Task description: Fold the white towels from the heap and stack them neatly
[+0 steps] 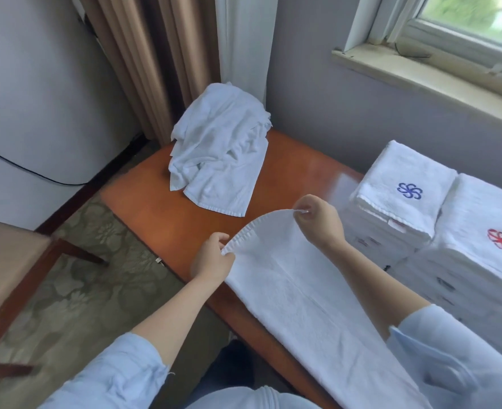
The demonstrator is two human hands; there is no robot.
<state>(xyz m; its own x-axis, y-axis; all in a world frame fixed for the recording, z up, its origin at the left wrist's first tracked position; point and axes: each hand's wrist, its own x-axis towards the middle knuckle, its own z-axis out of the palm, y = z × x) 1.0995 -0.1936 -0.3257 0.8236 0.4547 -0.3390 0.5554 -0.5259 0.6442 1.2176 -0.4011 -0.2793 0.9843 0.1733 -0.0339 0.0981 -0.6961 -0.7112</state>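
With fingers (221,237) and thumb of the left hand (212,262) pinched on one corner of a white towel (291,284) at its ribbed hem, and fingertips (302,213) of the right hand (317,222) pinched on the other corner. Holding that hem raised in an arc above the wooden table (161,214), right corner higher and farther out than the left. Trailing from there back toward the body as a long strip with a crease down its middle, lying on the near tabletop and passing under the right forearm. Forearms bare, pale blue sleeves (120,370) ending near the elbows, both wrists bent.

Beyond the hands, at the table's far corner: a crumpled heap of white towels (220,149), well apart from the held one. To the right, side by side and touching: two tall piles of folded white towels, the blue-emblem stack (403,175) farther off, the red-emblem stack (476,208) nearer.

Farther out: tan curtain (155,60), window sill (420,72), wooden chair (11,261) at the left, patterned carpet (75,290).
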